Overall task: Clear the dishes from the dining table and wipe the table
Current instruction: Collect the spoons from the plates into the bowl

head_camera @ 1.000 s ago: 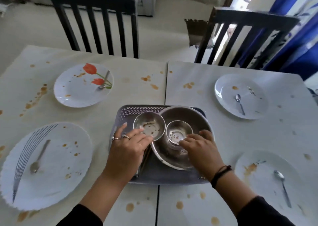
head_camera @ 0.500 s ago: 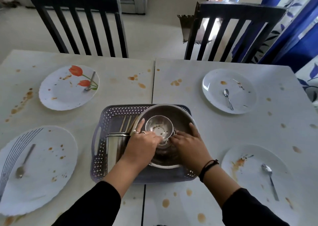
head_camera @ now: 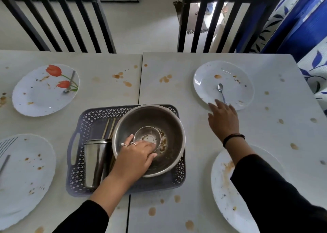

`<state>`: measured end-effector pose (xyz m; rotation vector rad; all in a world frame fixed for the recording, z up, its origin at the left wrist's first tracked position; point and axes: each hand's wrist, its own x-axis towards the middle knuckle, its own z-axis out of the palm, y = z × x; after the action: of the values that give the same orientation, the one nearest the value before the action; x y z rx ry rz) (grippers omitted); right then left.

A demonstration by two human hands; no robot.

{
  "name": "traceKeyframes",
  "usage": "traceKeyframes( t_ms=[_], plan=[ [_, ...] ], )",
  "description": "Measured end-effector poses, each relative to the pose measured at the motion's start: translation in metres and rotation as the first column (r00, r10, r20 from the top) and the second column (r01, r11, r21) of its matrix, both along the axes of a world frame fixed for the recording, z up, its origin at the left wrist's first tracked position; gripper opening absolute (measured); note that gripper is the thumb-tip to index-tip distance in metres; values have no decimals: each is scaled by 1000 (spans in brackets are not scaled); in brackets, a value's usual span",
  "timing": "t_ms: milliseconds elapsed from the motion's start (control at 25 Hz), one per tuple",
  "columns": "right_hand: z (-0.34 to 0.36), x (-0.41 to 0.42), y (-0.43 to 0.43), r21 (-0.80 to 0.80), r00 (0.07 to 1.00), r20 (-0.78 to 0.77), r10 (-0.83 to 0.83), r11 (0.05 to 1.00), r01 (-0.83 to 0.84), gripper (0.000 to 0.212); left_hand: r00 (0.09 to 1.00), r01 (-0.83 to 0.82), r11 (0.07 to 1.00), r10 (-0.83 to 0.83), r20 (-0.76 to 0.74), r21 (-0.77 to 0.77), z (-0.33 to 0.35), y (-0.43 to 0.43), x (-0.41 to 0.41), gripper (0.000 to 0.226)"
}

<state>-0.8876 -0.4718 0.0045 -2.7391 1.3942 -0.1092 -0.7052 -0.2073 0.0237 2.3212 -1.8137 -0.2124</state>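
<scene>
On a stained white table [head_camera: 177, 98], a grey perforated tray [head_camera: 83, 126] held a large steel bowl [head_camera: 159, 119], a steel tumbler [head_camera: 95, 162] lying beside it, and a small steel bowl [head_camera: 147, 137] nested inside the large one. The left hand [head_camera: 134, 156] gripped the small bowl's near rim with curled fingers. The right hand [head_camera: 223, 119], fingers spread and straight, touched the near edge of a dirty white plate [head_camera: 231, 73] carrying a spoon [head_camera: 220, 89].

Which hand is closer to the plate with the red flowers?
Left. The left hand holds the small bowl in the tray, right of the flower plate; the right hand is farther off, at the plain plate's edge.
</scene>
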Motion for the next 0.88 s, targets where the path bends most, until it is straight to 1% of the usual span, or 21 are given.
traceKeyframes(
  t_ms=[40, 120, 240, 360, 480, 520, 560, 680, 800, 840, 880],
  plan=[
    [-5, 0, -17, 20, 998, -44, -42, 999, 43, 37, 1000, -20, 995, 18, -23, -94, 0, 2, -4, 23],
    [-15, 1, -43, 28, 992, -89, -89, 995, 92, 35, 998, -44, 983, 37, -41, -179, -1, 3, -16, 28],
    [-26, 1, -67, 33, 986, -141, -84, 995, 90, 31, 999, -51, 977, 51, -9, -209, -8, 4, -25, 28],
    [-31, 6, -80, 35, 987, -133, -91, 995, 96, 30, 998, -52, 972, 59, 22, -228, -15, 7, -24, 26],
    [-29, 11, -86, -49, 977, -166, -135, 991, 128, 29, 999, -27, 974, 32, 18, -224, -16, 5, -24, 26],
    [-28, 10, -85, -51, 979, -144, -143, 989, 137, 31, 1000, -21, 974, 25, 14, -224, -16, 5, -24, 26],
    [-26, 8, -83, -38, 985, -89, -150, 988, 147, 33, 1000, -18, 974, 21, 12, -225, -16, 5, -24, 26],
    [-12, -1, -62, -25, 983, 137, -124, 991, 129, 32, 1000, -13, 969, 15, 6, -246, -13, 3, -24, 27],
    [13, -12, -14, -93, 924, 383, -15, 994, 55, 19, 999, 37, 952, -29, 30, -303, -4, -6, -28, 28],
    [20, -16, 9, -87, 902, 431, 1, 995, 40, 17, 998, 60, 943, -50, 39, -327, 0, -11, -31, 29],
    [27, -22, 33, -44, 888, 459, 5, 999, 17, 16, 996, 86, 933, -74, 47, -349, 4, -16, -35, 31]
  ],
)
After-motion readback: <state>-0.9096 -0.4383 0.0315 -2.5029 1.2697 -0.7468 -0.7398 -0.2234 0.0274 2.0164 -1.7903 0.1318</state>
